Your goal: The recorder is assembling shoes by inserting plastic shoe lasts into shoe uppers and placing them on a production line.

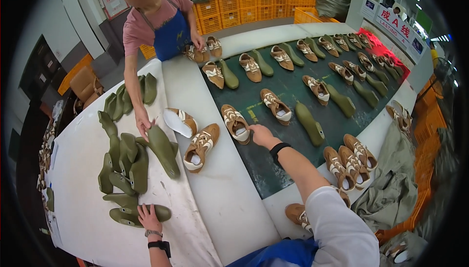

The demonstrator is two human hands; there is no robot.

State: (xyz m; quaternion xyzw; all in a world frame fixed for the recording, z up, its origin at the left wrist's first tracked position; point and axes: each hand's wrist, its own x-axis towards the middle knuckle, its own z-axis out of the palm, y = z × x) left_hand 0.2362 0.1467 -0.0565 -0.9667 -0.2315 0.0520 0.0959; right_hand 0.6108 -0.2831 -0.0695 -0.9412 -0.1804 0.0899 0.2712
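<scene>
My left hand (150,219) lies over a green shoe last (162,213) on the pale cloth-covered table, its fingers curved onto the last. Out over the dark green belt, my right hand (263,136) pinches the heel of a brown sneaker (233,120) with white stripes and laces. Whatever its thumb does inside the shoe's collar is hidden. Just right of that shoe sits another brown sneaker (276,106), with a lone green last (309,124) beyond it. Between my hands, a brown sneaker (202,147) rests on the white ledge beside one tipped sole-outward (181,122).
Across the table a co-worker in a blue apron (172,32) reaches a hand (142,122) to a green last (163,150). More lasts (128,154) lie piled at left. Sneakers and lasts line the belt (266,169). Several sneakers (349,162) stand on the near right ledge. Orange crates (244,8) stand behind.
</scene>
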